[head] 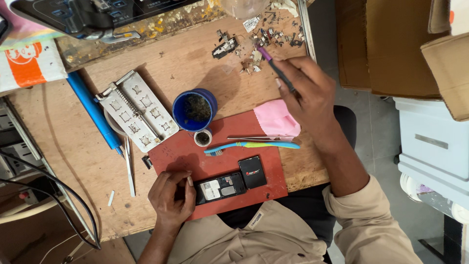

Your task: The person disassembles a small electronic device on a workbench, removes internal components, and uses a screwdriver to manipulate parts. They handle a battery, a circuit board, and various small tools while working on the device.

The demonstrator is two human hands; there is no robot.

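Note:
My left hand (pixel 172 195) rests on the red mat (pixel 215 146), its fingers pinching the left end of an opened black phone (pixel 220 187) with its back off. A black battery (pixel 252 172) lies just right of the phone. My right hand (pixel 309 98) is raised over the desk's far right, shut on a thin tool with a purple tip (pixel 271 62) that points toward a pile of small metal parts (pixel 264 39). A pink cloth (pixel 276 119) lies under that hand.
A blue-green toothbrush (pixel 251 145) and tweezers (pixel 254 138) lie on the mat. A blue cup (pixel 195 108), a small white pot (pixel 202 138), a metal jig plate (pixel 137 110) and a blue pen-like tool (pixel 94 110) sit left. Cardboard boxes (pixel 386 44) stand right.

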